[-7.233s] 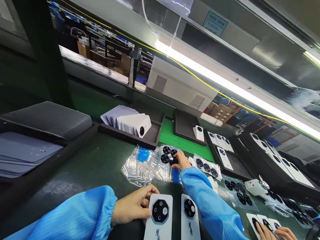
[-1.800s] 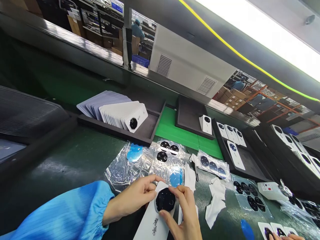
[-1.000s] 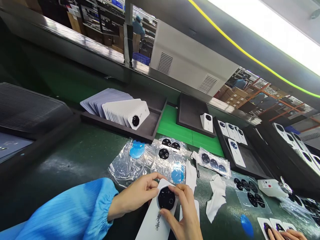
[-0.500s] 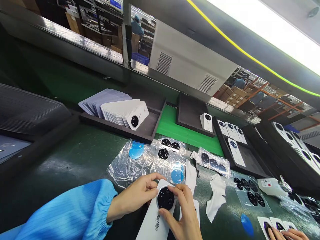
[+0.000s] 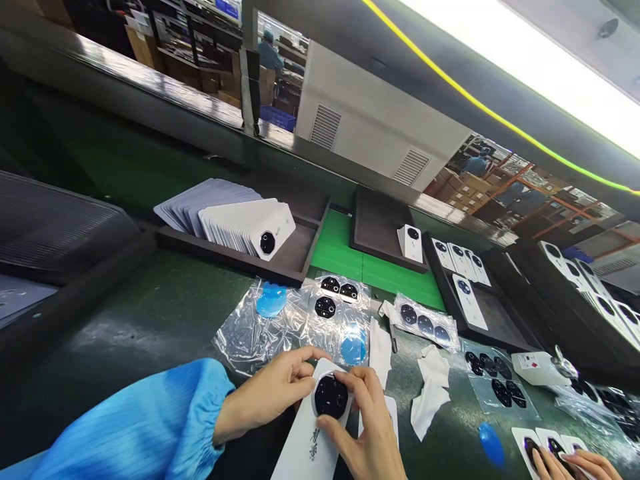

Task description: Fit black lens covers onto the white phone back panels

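Observation:
My left hand (image 5: 273, 393) grips the upper left edge of a white phone back cover (image 5: 310, 443) lying near the bench's front edge. My right hand (image 5: 367, 427) pinches the black round camera lens piece (image 5: 331, 397) seated at the cover's top, thumb below it and forefinger above. A second white cover (image 5: 391, 417) lies just right of it, mostly hidden by my right hand. Behind my hands lies a clear plastic sheet (image 5: 325, 310) with three black lens pieces and blue round film tabs (image 5: 353, 344).
A dark tray (image 5: 295, 260) holds a row of white covers at the back. More trays with covers (image 5: 463, 287) stand to the right. White wipes (image 5: 431, 390), lens sheets (image 5: 493, 383) and a small white dispenser (image 5: 543, 365) lie at right. Another person's hands (image 5: 573, 463) work at the bottom right.
Earlier my right hand reached to the lens sheet; it came back and now pinches the lens piece on the cover. Over the last second the hands have hardly moved.

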A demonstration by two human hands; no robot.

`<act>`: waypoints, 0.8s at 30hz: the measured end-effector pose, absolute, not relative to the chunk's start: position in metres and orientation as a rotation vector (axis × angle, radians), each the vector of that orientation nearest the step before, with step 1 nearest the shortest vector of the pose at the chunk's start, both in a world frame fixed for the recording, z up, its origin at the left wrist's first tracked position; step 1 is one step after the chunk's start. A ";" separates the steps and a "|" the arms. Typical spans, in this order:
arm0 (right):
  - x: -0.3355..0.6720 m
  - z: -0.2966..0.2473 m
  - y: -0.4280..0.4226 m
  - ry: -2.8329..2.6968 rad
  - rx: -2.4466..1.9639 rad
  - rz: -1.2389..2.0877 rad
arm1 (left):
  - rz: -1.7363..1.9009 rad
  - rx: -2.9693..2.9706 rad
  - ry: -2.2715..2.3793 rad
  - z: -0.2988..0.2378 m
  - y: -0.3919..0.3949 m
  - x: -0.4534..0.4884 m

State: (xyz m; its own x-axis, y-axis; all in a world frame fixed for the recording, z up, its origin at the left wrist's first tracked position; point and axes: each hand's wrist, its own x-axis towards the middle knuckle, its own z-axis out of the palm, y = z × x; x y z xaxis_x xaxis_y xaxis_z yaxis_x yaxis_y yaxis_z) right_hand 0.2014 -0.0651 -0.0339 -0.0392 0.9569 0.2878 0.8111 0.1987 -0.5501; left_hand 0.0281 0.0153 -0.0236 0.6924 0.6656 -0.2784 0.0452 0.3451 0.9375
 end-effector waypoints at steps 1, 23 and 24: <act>0.201 -0.034 -0.065 -1.884 -1.645 0.313 | 0.450 1.167 0.728 -0.023 0.015 0.028; 0.193 -0.012 -0.062 -1.978 -1.749 0.310 | 0.446 1.178 0.808 -0.023 0.004 0.023; 0.191 -0.012 -0.062 -1.976 -1.750 0.299 | 0.458 1.172 0.791 -0.023 0.003 0.023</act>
